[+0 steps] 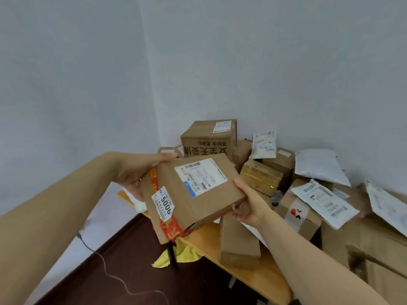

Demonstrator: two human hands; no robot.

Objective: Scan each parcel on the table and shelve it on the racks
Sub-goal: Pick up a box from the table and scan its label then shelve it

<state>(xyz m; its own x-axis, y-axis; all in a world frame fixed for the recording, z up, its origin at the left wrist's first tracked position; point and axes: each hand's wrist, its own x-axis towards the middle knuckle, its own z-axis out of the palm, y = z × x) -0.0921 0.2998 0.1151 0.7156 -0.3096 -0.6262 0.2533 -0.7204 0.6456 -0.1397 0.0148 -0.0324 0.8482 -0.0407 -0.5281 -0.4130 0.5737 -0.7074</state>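
Parcel clasped between left grip and right grip.

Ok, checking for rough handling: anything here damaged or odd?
The big box at the back stands upside down, judging by its inverted print. The box held in the left hand and right hand looks intact.

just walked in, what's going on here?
A person holds a flat cardboard parcel in both hands, above the near corner of the wooden table. The left hand holds its far-left edge and the right hand its right edge. Its shipping label faces up. More boxes and mailer bags lie piled on the table behind. No scanner or rack is in view.
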